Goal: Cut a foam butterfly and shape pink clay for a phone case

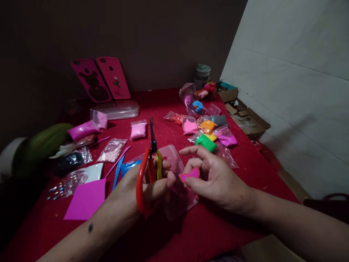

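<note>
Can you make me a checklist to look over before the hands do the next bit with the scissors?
1. Scissors held: ok, in the left hand.
2. Blades pointing away from the person: ok.
3. Blades apart from the right hand: ok, they don't touch it.
4. Pink piece held: ok, pinched in the right hand.
5. Space around the hands free: not ok, the clear case and blue bag lie close.
6. Blades fully shut: cannot tell.
</note>
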A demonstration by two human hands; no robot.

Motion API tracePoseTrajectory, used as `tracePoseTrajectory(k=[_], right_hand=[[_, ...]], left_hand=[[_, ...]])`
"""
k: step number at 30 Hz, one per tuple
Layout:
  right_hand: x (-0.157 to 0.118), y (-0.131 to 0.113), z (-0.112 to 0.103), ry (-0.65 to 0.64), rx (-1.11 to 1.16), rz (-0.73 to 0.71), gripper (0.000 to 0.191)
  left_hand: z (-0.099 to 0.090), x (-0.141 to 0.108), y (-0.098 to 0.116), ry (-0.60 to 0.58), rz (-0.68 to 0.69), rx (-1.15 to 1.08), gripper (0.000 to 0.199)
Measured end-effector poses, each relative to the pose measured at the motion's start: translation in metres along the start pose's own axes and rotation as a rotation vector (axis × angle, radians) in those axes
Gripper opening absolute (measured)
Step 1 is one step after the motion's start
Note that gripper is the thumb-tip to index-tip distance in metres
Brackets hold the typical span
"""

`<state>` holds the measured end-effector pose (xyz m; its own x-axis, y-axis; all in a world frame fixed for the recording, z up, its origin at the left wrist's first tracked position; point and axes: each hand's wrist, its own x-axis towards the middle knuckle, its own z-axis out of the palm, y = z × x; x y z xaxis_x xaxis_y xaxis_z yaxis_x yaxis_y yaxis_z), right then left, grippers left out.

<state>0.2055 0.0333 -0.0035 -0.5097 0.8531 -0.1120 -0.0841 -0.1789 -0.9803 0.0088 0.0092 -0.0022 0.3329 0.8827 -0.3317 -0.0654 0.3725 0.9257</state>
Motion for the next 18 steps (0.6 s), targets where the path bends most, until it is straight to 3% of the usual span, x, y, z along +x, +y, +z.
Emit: tracePoseTrajectory(k=[6, 11, 15, 18], right_hand=[[0.000, 0.003, 0.001, -0.030, -0.019, 0.024, 0.043], [-0.002, 0.004, 0.002, -0.041, -0.023, 0.032, 0.039], [-0.003, 0.003, 0.003, -0.052, 0.032, 0.038, 0.038], [-0.003, 0.003, 0.004, -0.062, 0.030, 0.041, 0.038]], left_hand=[[-0.002, -0.001, -0.005, 0.065, -0.018, 0.006, 0.026], [-0.001, -0.001, -0.008, 0.031, 0.007, 0.022, 0.022], [0.005, -0.001, -0.003, -0.061, 0.025, 0.060, 0.002], [0.010, 0.000, -0.002, -0.040, 0.032, 0.124, 0.009]])
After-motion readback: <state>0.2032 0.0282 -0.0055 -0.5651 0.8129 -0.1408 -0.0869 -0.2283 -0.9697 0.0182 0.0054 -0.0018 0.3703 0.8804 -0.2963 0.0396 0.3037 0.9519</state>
